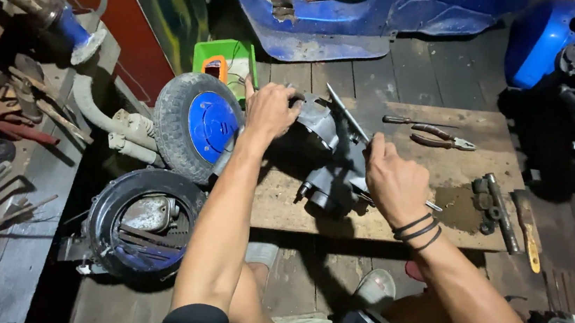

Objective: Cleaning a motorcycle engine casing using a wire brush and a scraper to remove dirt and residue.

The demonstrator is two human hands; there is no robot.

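From the head camera, a grey metal engine casing (330,155) lies near the middle of a low wooden board (435,228) set on the plank floor, toward the board's left edge. The person's left hand (269,108) rests on the casing's upper left part, fingers curled over its rim. The right hand (392,179) sits at the casing's right side, fingers closed around a slim metal tool (348,115) whose shaft angles up and left across the casing.

The casing looks heavy, rigid and probably oily, so its rim and protruding bosses seem the surest places to grip.

Pliers (443,137) and a screwdriver (411,121) lie near the board's far edge, a chisel (527,230) at its right edge. A small wheel with a blue hub (196,128) stands just beside the left edge.
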